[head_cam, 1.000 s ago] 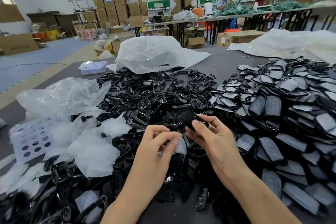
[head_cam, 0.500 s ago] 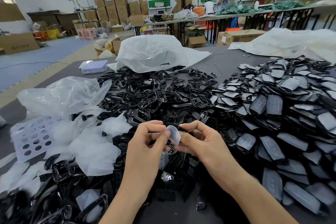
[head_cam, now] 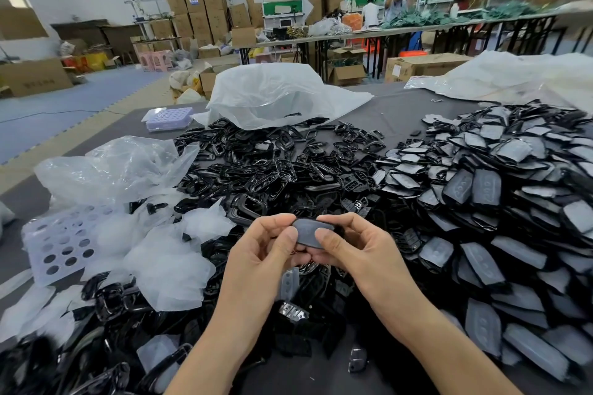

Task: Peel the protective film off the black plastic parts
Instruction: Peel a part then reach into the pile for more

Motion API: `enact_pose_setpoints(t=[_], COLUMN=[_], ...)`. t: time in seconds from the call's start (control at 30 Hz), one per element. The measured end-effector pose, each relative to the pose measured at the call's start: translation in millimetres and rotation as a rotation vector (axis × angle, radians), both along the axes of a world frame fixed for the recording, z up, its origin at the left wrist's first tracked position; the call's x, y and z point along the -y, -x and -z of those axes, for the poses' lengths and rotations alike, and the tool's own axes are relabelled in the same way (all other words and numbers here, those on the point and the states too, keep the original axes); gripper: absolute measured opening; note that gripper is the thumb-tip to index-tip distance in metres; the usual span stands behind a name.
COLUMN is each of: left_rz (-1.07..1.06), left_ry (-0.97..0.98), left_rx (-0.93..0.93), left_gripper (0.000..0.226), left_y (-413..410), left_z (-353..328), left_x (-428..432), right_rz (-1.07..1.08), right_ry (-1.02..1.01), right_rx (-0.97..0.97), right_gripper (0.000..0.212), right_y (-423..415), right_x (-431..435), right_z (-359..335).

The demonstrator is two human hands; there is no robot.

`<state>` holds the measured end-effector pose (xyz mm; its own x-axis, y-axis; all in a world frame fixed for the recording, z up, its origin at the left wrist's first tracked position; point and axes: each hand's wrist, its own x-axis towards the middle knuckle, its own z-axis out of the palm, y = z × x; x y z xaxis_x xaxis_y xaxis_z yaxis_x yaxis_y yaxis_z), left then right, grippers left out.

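A small black plastic part [head_cam: 310,232] with a dull grey film on its face is held up between both hands over the table's middle. My left hand [head_cam: 261,258] pinches its left edge with thumb and fingers. My right hand [head_cam: 348,248] grips its right end, thumb on the face and fingers curled behind. A large heap of film-covered black parts [head_cam: 500,199] lies to the right. Glossy black frame-shaped parts [head_cam: 266,170] are piled in the centre and toward the lower left.
Crumpled clear films and bags [head_cam: 160,253] lie at the left over a white perforated tray [head_cam: 61,244]. A big white plastic bag [head_cam: 272,96] sits behind the pile, another perforated tray [head_cam: 168,117] beside it. The grey table [head_cam: 394,115] ends at the left; people work far behind.
One second ago my hands were low at the pile with a black part. They have risen, and the part now faces me film side up, held by both hands.
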<state>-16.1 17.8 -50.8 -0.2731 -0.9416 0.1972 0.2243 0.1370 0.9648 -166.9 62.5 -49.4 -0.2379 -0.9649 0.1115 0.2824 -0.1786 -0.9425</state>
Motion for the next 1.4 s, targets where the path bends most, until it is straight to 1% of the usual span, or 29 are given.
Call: enact_pose_setpoints(t=[0.07,0.13,0.2,0.33,0.43,0.5,0.57,0.67,0.8,0.9,0.93,1.0,1.07,1.2,1.33,1.4], left_rz=[-0.006,-0.035,-0.048,-0.094,-0.126,-0.094,-0.05,-0.045,-0.025,-0.04,-0.041,-0.035,-0.026,-0.02,-0.022,-0.017], left_ry=[0.055,0.15,0.188,0.232,0.224,0.188,0.166,0.163,0.108,0.13,0.143,0.157,0.153,0.135,0.143,0.132], left_rx=[0.095,0.258,0.328,0.319,0.298,0.274,0.261,0.266,0.179,0.221,0.252,0.284,0.258,0.189,0.196,0.196], left_gripper=[0.014,0.021,0.021,0.016,0.02,0.022,0.017,0.012,0.009,0.014,0.017,0.017,0.016,0.009,0.019,0.02], left_y=[-1.9,-4.2,-4.9,-2.4,0.3,1.5,2.4,3.4,3.0,3.7,4.1,4.8,5.1,6.0,6.8,8.2], left_z=[-1.4,-0.7,-0.5,-1.1,1.3,1.6,0.6,1.3,1.5,1.8,2.4,2.0,1.1,0.8,1.2,0.5], left_x=[0.4,2.0,2.7,-2.5,-6.3,-7.1,-7.2,-5.3,-3.9,-4.2,-4.3,-5.3,-6.8,-8.7,-10.1,-10.9], right_rz=[-0.004,-0.012,-0.016,0.007,0.037,0.049,0.05,0.036,0.013,-0.034,-0.051,-0.065,-0.065,-0.036,0.001,0.015], right_ry=[0.01,0.013,0.017,0.028,0.019,0.012,0.009,0.015,0.037,0.048,0.051,0.058,0.065,0.056,0.053,0.045], right_rx=[-0.007,-0.042,-0.075,-0.098,-0.117,-0.129,-0.138,-0.148,-0.115,-0.096,-0.107,-0.155,-0.182,-0.158,-0.144,-0.13], right_gripper=[0.015,0.018,0.019,0.019,0.012,0.014,0.013,0.012,0.014,0.017,0.017,0.016,0.018,0.022,0.017,0.017], right_y=[0.7,0.6,0.6,0.9,2.5,4.4,5.8,5.9,6.5,6.3,6.0,5.3,4.9,5.4,6.4,7.1], right_x=[-0.7,-0.8,-0.1,1.5,2.4,2.7,2.5,2.8,2.7,2.1,1.9,1.7,1.9,2.5,3.1,2.8], right_z=[-1.2,-0.1,1.9,2.6,3.7,4.6,4.3,3.9,5.1,5.4,5.4,5.2,4.7,4.3,5.0,4.5])
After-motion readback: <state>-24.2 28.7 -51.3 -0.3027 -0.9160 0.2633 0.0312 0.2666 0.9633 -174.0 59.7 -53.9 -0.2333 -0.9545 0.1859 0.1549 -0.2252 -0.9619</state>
